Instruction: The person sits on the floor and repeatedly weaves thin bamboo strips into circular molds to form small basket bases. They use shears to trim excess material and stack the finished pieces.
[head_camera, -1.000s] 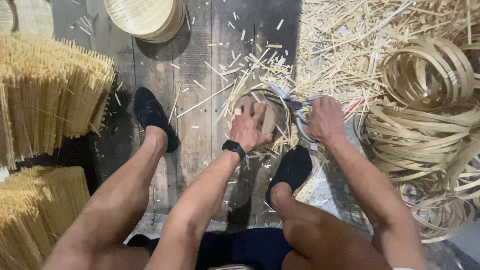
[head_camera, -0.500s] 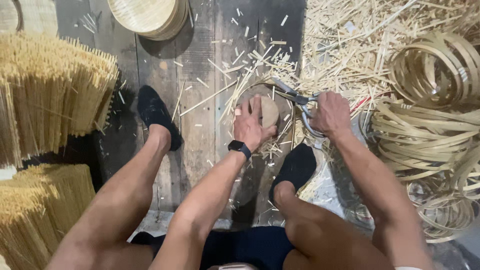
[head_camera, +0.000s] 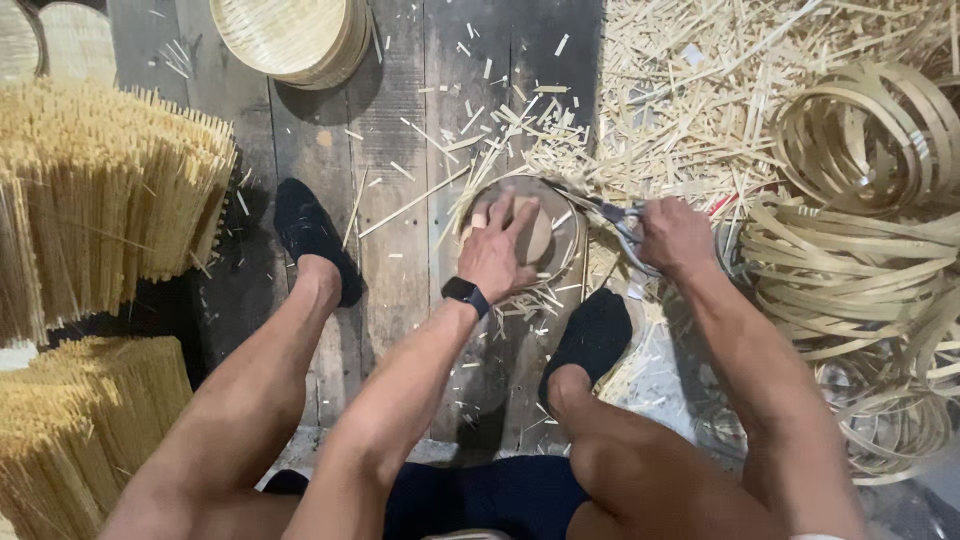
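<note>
My left hand (head_camera: 497, 252) presses flat on a small round woven bamboo piece (head_camera: 545, 232) with a hoop rim, held on the wooden floor between my feet. A dark watch sits on that wrist. My right hand (head_camera: 675, 234) grips a pair of metal scissors (head_camera: 612, 213), whose blades reach the right edge of the round piece. Cut bamboo ends stick out around the rim.
Stacked woven trays (head_camera: 295, 38) lie at the top. Bundles of thin bamboo sticks (head_camera: 95, 200) stand on the left. Coiled bamboo hoops (head_camera: 860, 200) pile on the right, and loose offcuts (head_camera: 680, 90) litter the floor. My feet in dark socks (head_camera: 310, 235) flank the work.
The round piece has turned slightly under my left hand, and the scissors have stayed at its right edge. The view has shifted a little.
</note>
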